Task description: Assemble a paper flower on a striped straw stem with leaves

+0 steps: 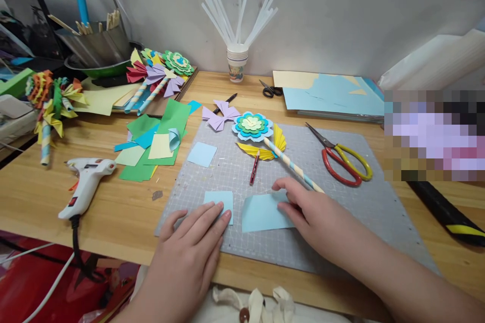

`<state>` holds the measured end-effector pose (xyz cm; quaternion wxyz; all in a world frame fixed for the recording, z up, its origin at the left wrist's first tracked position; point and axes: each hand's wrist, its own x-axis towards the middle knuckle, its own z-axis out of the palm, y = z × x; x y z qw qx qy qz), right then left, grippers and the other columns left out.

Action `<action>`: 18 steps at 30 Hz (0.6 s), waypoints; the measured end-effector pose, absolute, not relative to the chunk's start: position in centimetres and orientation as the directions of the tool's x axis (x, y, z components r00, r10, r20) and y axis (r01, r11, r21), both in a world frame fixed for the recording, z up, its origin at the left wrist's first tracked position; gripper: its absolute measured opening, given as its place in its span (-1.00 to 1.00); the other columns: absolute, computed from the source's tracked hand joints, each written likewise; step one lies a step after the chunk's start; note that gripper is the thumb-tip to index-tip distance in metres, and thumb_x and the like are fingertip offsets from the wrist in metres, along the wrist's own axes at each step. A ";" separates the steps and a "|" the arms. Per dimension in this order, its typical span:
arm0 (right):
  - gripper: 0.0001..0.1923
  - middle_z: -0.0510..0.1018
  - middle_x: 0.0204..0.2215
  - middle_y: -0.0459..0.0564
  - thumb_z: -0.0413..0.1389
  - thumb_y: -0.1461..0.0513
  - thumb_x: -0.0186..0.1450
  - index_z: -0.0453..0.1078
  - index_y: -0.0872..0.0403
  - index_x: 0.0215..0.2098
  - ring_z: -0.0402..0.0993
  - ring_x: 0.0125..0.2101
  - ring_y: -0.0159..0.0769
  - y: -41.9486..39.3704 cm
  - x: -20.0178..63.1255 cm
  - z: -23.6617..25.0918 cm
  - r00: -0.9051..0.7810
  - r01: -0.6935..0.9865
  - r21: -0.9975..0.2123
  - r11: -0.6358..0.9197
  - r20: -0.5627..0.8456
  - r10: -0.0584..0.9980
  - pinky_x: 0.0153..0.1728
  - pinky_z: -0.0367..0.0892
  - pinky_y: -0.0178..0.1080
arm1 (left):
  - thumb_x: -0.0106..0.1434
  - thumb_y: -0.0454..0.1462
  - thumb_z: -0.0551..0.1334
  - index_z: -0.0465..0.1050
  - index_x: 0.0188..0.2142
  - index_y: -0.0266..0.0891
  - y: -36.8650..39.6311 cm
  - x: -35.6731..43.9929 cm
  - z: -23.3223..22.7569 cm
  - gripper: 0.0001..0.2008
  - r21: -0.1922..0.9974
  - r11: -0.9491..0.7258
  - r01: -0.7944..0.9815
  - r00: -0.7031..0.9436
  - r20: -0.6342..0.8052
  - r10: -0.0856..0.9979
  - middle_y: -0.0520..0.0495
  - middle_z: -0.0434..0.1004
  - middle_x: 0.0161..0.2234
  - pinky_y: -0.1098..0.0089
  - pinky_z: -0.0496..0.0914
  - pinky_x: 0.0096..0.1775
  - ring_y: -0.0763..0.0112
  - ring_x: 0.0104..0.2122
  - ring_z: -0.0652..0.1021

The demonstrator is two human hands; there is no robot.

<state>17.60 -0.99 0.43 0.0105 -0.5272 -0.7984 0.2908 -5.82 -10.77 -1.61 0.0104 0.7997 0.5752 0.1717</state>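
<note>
My left hand (191,247) lies flat, fingers stretched out, on a small light blue paper square (219,197). To its right is a larger light blue paper piece (261,214), slightly curved at its left end. My right hand (306,207) has its thumb and bent fingers around the right part of this piece; the fingers' undersides are hidden. Just beyond lies a paper flower (253,126) with a striped stem (290,161) and yellow pleated leaves (279,139). A pencil (254,167) and another light blue square (202,154) lie on the grey cutting mat (235,176).
Red-and-yellow-handled scissors (341,159) lie at the mat's right. A glue gun (87,181), coloured paper scraps (170,126) and finished paper flowers (45,111) are on the left. Behind stand a cup of white sticks (237,65), black scissors (270,91) and a paper stack (333,96).
</note>
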 end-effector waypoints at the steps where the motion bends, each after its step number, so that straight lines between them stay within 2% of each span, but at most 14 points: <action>1: -0.75 0.53 -0.42 -0.08 -0.06 0.27 0.34 0.22 -0.07 -0.02 0.44 -0.46 -0.22 -1.1 17.7 0.7 -0.477 0.811 -0.499 0.305 -0.262 0.839 -0.46 0.18 -0.26 | 0.31 -0.32 0.11 0.33 0.11 -0.09 -10.7 -5.9 -1.5 -0.63 0.234 -0.326 0.916 0.267 0.249 0.931 -0.02 0.50 0.07 0.22 0.07 0.03 0.24 0.03 0.46; 4: -0.79 0.56 -0.37 -0.09 -0.07 0.26 0.37 0.25 -0.08 -0.04 0.48 -0.41 -0.25 -1.7 17.8 1.4 -0.605 0.678 -0.612 0.407 -0.150 0.782 -0.42 0.24 -0.26 | 0.25 -0.21 0.23 0.11 0.23 -0.11 -10.4 -5.6 -0.9 -0.42 0.372 -0.249 0.894 0.168 0.236 0.957 -0.12 0.47 0.07 0.17 0.11 0.02 0.15 0.04 0.42; 6: -0.78 0.56 -0.31 -0.12 -0.06 0.27 0.38 0.24 -0.11 -0.04 0.49 -0.37 -0.30 -2.1 17.8 1.6 -0.684 0.545 -0.693 0.472 -0.042 0.728 -0.37 0.28 -0.29 | 0.24 -0.20 0.25 0.02 0.26 -0.04 -10.0 -5.2 -0.4 -0.35 0.496 -0.225 0.839 0.121 0.233 0.965 -0.07 0.52 -0.05 0.18 0.19 -0.02 0.19 -0.05 0.46; 8: -0.74 0.55 -0.23 -0.13 -0.04 0.29 0.38 0.21 -0.14 0.00 0.49 -0.31 -0.34 -2.4 17.8 1.5 -0.696 0.432 -0.749 0.502 0.076 0.714 -0.30 0.30 -0.31 | 0.29 -0.28 0.18 0.09 0.22 0.07 -9.4 -4.9 0.2 -0.46 0.595 -0.260 0.760 0.131 0.252 0.959 0.04 0.55 -0.21 0.25 0.28 -0.10 0.31 -0.19 0.51; 10: -0.70 0.53 -0.29 -0.14 -0.04 0.29 0.39 0.16 -0.15 0.05 0.46 -0.34 -0.37 -2.6 17.8 1.1 -0.621 0.389 -0.800 0.456 0.138 0.771 -0.31 0.31 -0.33 | 0.31 -0.32 0.13 0.28 0.09 0.09 -8.4 -5.0 0.8 -0.62 0.656 -0.257 0.709 0.086 0.281 0.956 0.08 0.56 -0.27 0.35 0.34 -0.20 0.39 -0.28 0.52; 12: -0.78 0.44 -0.46 -0.19 -0.05 0.24 0.40 0.17 -0.11 0.01 0.38 -0.47 -0.39 -2.7 17.8 0.6 -0.498 0.378 -0.861 0.339 0.120 0.859 -0.42 0.28 -0.35 | 0.28 -0.26 0.15 0.41 -0.09 0.00 -6.8 -5.7 1.4 -0.79 0.694 -0.128 0.708 -0.079 0.259 0.963 0.05 0.57 -0.26 0.39 0.37 -0.28 0.40 -0.32 0.53; 14: -0.93 0.31 -0.58 -0.23 -0.06 0.18 0.41 0.23 -0.05 -0.18 0.26 -0.58 -0.42 -2.8 17.8 0.2 -0.430 0.362 -0.904 0.227 0.054 0.901 -0.53 0.20 -0.37 | 0.25 -0.18 0.16 0.42 -0.19 -0.08 -4.9 -7.0 1.7 -0.85 0.715 0.077 0.695 -0.295 0.185 0.937 0.05 0.55 -0.36 0.41 0.37 -0.36 0.39 -0.41 0.52; 16: -0.82 0.23 -0.62 -0.24 -0.06 0.13 0.41 0.20 -0.01 -0.35 0.18 -0.62 -0.44 -2.8 17.8 0.0 -0.446 0.364 -0.914 0.179 -0.002 0.895 -0.57 0.13 -0.36 | 0.25 -0.16 0.13 0.40 -0.26 -0.13 -2.9 -8.5 1.9 -0.85 0.711 0.147 0.687 -0.370 0.169 0.914 0.04 0.55 -0.38 0.41 0.38 -0.38 0.37 -0.41 0.54; 18: -0.73 0.19 -0.64 -0.24 -0.10 0.11 0.42 0.15 0.01 -0.42 0.14 -0.62 -0.45 -2.8 17.7 0.0 -0.487 0.368 -0.913 0.174 -0.030 0.873 -0.57 0.10 -0.36 | 0.22 -0.17 0.12 0.40 -0.27 -0.15 -1.3 -9.8 1.8 -0.85 0.687 0.203 0.697 -0.416 0.157 0.896 0.01 0.56 -0.36 0.40 0.38 -0.38 0.35 -0.39 0.55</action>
